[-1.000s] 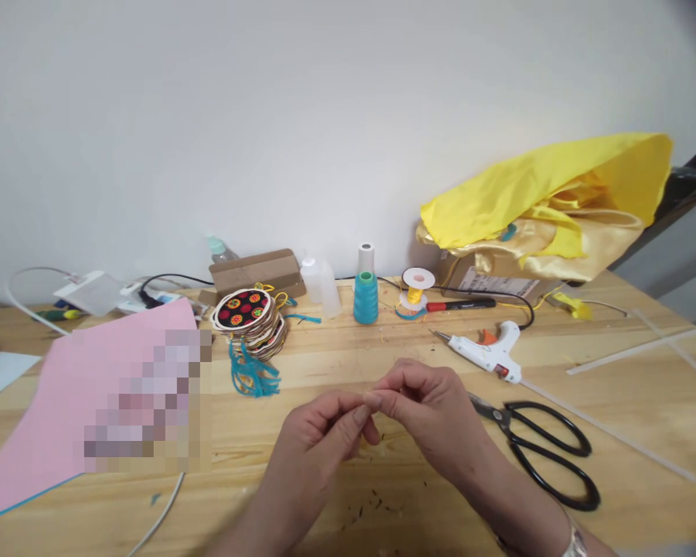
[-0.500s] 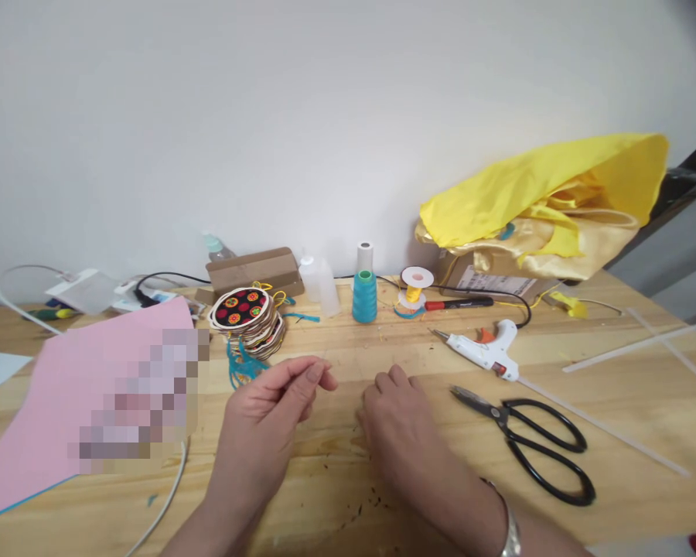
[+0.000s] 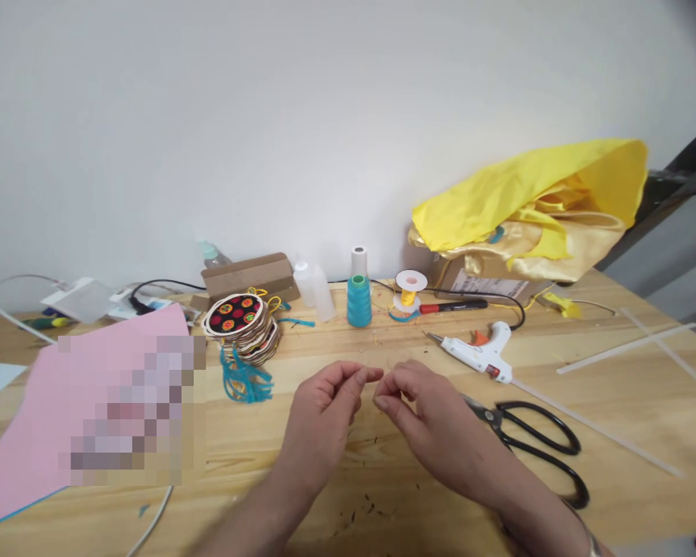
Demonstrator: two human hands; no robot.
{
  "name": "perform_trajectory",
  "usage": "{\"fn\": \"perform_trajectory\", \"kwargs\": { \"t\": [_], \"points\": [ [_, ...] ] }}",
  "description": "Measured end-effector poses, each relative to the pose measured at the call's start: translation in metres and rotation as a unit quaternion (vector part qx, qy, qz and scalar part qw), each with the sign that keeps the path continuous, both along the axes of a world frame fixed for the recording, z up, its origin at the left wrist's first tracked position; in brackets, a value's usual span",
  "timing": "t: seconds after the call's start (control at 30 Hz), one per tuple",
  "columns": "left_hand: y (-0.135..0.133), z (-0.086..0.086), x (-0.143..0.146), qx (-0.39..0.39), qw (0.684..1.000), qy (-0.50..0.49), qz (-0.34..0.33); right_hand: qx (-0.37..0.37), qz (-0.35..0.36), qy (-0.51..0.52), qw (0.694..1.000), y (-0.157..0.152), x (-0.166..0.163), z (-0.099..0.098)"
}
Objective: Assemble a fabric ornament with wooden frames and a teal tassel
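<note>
Both my hands hover close together over the middle of the wooden table (image 3: pixel 383 495). My left hand (image 3: pixel 325 414) has its thumb and forefinger pinched, fingertips pointing right. My right hand (image 3: pixel 423 414) is also pinched, its fingertips nearly touching those of the left. Whatever lies between the fingertips is too fine to make out. Black scissors (image 3: pixel 533 452) lie just right of my right hand. A stack of round patterned discs (image 3: pixel 240 325) with teal tassels (image 3: pixel 243 381) sits to the left of my left hand.
A white glue gun (image 3: pixel 481 352) lies behind the scissors. A teal thread cone (image 3: pixel 358 300), yellow spool (image 3: pixel 411 290), small white bottles (image 3: pixel 316 286) and cardboard box (image 3: pixel 249 275) line the back. Pink paper (image 3: pixel 63 387) covers the left; yellow fabric (image 3: pixel 527 201) is piled at right. Glue sticks (image 3: pixel 620 350) lie far right.
A second ago the fingertips were together; half a second ago my left hand had swung out left and my right dropped to the table. Now both hands are pinched together again.
</note>
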State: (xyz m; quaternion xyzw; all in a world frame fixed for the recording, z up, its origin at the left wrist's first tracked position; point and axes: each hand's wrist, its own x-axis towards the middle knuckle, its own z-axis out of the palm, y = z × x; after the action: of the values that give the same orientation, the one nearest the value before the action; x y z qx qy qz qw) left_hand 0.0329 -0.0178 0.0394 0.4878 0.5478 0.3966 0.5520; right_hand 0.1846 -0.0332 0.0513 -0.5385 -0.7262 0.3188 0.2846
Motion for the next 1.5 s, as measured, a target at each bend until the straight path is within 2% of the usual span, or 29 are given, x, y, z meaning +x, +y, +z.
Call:
{"fn": "perform_trajectory", "kwargs": {
  "t": [0.27,0.53,0.77,0.97,1.13,1.23,1.3,1.4,1.5],
  "points": [
    [-0.005,-0.002,0.003,0.018,0.999,0.030,-0.020,-0.011,-0.041,0.033,0.999,0.005,0.006,0.001],
    [-0.005,0.004,0.001,0.042,0.994,0.097,-0.019,-0.005,-0.038,0.044,0.998,0.009,0.003,0.000],
    [-0.003,0.006,0.002,0.062,0.993,0.098,-0.016,-0.002,-0.049,0.062,0.997,0.011,0.001,0.002],
    [-0.002,0.002,0.000,0.073,0.991,0.109,-0.018,-0.008,-0.074,0.078,0.994,0.012,0.001,0.003],
    [0.002,0.003,0.001,0.081,0.991,0.106,-0.013,-0.008,-0.125,0.141,0.982,0.014,-0.002,-0.002],
    [0.003,0.006,0.004,0.079,0.992,0.103,0.007,-0.017,-0.178,0.228,0.957,0.015,-0.005,-0.009],
    [0.005,0.008,0.007,0.079,0.991,0.106,0.013,-0.053,-0.219,0.309,0.924,0.015,-0.008,-0.014],
    [0.009,0.009,0.012,0.082,0.990,0.114,0.015,-0.094,-0.269,0.454,0.844,0.016,-0.008,-0.019],
    [0.014,0.009,0.018,0.088,0.989,0.115,0.012,-0.060,-0.318,0.553,0.768,0.019,-0.001,-0.015]
  ]
}}
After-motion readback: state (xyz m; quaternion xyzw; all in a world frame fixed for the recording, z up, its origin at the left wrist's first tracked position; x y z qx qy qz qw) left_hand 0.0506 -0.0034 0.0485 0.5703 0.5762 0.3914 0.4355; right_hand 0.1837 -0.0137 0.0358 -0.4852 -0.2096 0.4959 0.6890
